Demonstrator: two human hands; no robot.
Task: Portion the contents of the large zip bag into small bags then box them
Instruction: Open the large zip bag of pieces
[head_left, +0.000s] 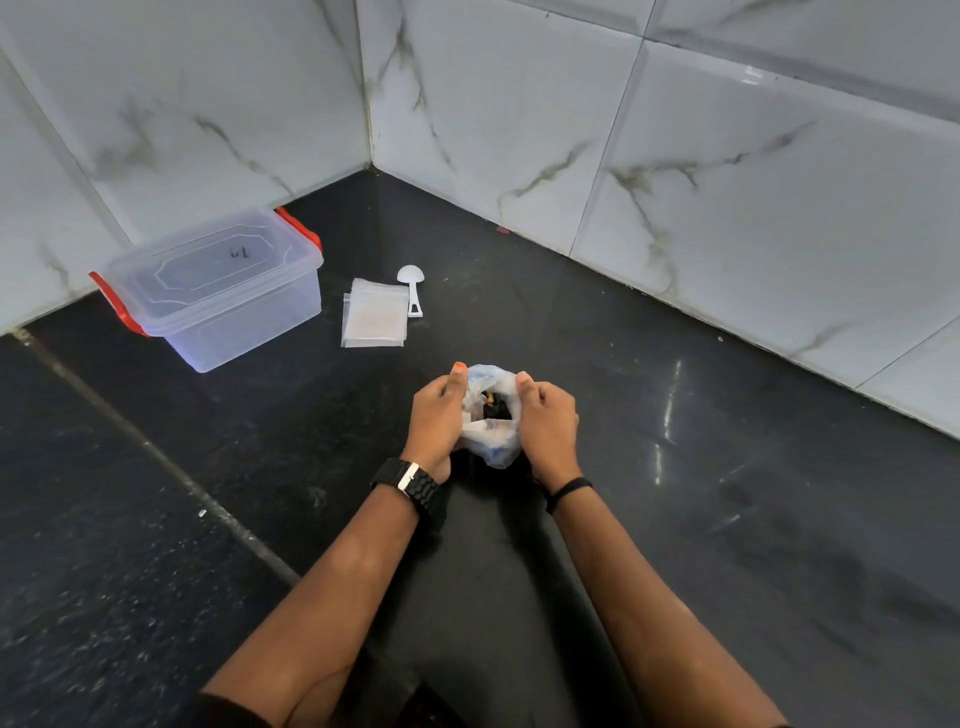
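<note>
The left hand (439, 410) is gripping the left side of the large zip bag (488, 415), fingers curled into the plastic and thumb pointing up along the rim. The right hand (548, 418) is gripping the opposite side in the same manner, thumb raised against the bag's edge. Between the two hands the mouth of the bag is standing open, and dark contents with a small orange-yellow piece are showing inside; what the contents are cannot be determined. The bag is sitting on the black countertop (727, 493), directly in front of the person and well apart from the other items. A black watch (410, 486) is sitting on the left wrist and a thin black band (569, 491) on the right wrist. Farther back, a flat stack of small bags (374, 319) is lying on the countertop, and a white plastic scoop (413, 288) is lying just beside its far right corner, bowl pointing toward the wall. To the left of the stack, a clear plastic box (218, 291) with red latches is standing near the marble-patterned tiled wall (727, 156), its lid in place.
</note>
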